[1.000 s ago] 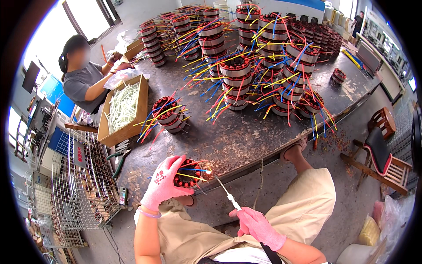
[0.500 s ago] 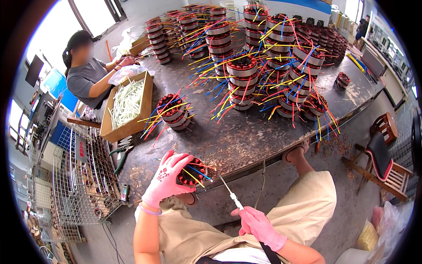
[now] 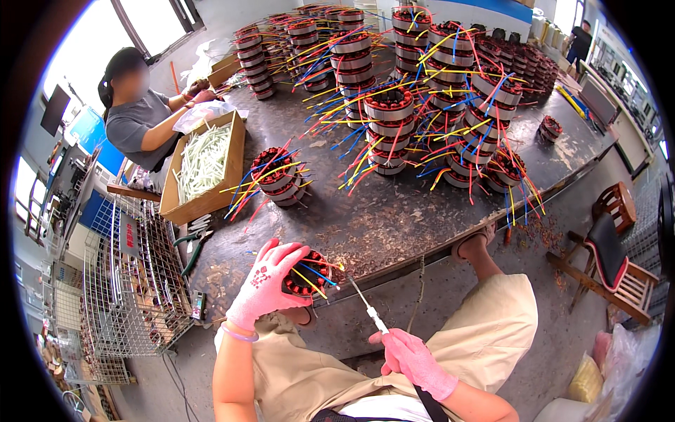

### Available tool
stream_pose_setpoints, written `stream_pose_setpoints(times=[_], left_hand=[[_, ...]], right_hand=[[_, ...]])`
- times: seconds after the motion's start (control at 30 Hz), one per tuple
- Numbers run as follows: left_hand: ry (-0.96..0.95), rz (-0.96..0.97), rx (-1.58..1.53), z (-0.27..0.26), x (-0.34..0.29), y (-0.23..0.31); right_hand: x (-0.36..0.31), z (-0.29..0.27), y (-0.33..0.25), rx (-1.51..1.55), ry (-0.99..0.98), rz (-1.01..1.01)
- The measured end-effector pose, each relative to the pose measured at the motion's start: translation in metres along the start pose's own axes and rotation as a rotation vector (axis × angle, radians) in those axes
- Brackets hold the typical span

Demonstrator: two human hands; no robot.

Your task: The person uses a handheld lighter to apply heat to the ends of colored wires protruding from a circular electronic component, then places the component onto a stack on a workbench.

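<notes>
In my pink-gloved left hand (image 3: 271, 285) is a motor stator (image 3: 298, 283) with black-and-red windings, held at the table's front edge. Its red, blue and yellow leads stick out to the right. My right hand (image 3: 415, 362), in a matching glove, grips a slim tool (image 3: 369, 308) with a white handle and a thin metal shaft; I cannot tell its exact kind. The shaft points up and left, its tip close to the lead ends. A small yellow-orange glow shows at the end of the red lead, just beyond the tip.
Wired stators (image 3: 390, 133) stand in tall stacks across the table (image 3: 309, 228), with a shorter stack (image 3: 275, 176) nearer. A cardboard box (image 3: 235, 158) holds pale sleeves. Pliers (image 3: 194, 254) lie near the left edge. Another person (image 3: 144, 116) works beyond the box. Wire baskets (image 3: 133, 281) stand left.
The glow at the red lead's end is brighter. Both hands, the stator and the tool have hardly moved. The person across the table has shifted their hands slightly.
</notes>
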State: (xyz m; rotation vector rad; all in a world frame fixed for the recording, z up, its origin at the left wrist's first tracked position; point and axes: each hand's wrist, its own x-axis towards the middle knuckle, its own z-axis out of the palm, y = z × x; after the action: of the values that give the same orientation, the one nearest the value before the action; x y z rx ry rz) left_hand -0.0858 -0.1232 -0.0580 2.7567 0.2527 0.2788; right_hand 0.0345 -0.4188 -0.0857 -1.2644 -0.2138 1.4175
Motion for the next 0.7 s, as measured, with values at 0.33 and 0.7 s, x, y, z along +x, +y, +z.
stream_pose_setpoints(times=[0.33, 0.7], left_hand=[[-0.001, -0.009, -0.01, -0.0004, 0.0013, 0.0008], [0.0, -0.019, -0.028, 0.0006, 0.001, 0.0]], right_hand=[[0.0008, -0.0026, 0.006, 0.055, -0.009, 0.006], [0.0003, -0.0028, 0.0026, 0.055, -0.017, 0.005]])
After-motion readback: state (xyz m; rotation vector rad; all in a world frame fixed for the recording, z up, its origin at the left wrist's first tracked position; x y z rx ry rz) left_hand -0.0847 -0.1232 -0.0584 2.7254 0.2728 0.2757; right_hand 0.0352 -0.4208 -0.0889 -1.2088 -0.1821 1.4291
